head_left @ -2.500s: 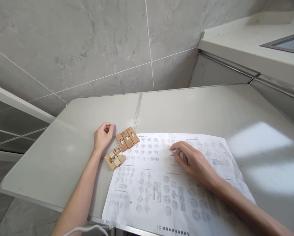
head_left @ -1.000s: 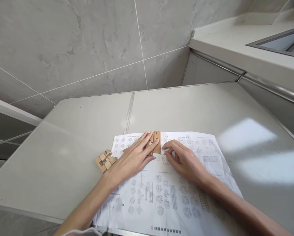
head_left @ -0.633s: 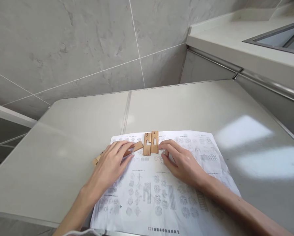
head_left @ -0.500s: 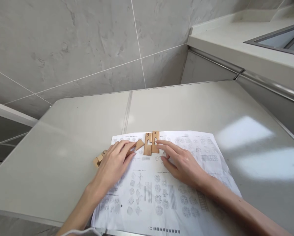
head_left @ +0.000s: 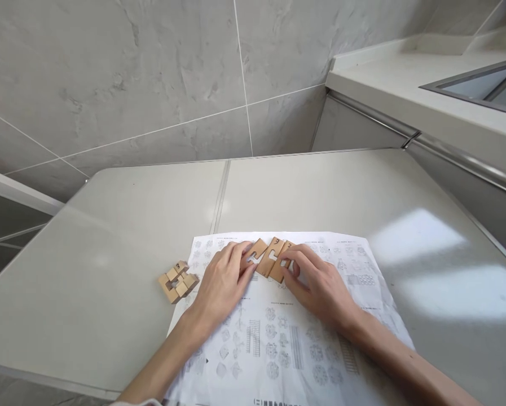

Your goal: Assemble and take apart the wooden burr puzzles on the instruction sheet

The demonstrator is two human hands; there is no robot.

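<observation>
The left hand (head_left: 224, 276) is half curled, with thumb and index finger on two sides of the left wooden piece (head_left: 259, 247), which it seems to hold. The right hand (head_left: 320, 282) is also half curled, its fingertips at the right wooden piece (head_left: 278, 272), marked 2; whether it grips, I cannot tell. Between these lies the middle wooden piece (head_left: 264, 267), marked 3. All three lie slanted near the far edge of the paper sheet (head_left: 244, 386), on the table (head_left: 109, 237). In my judgement, pressing from both sides could make the middle piece turn or ride over its neighbour, because no finger appears to hold it. The sheet is creased and may slip. The joined wooden block (head_left: 181, 289), left of the left hand, could be knocked by a wide wrist movement.
</observation>
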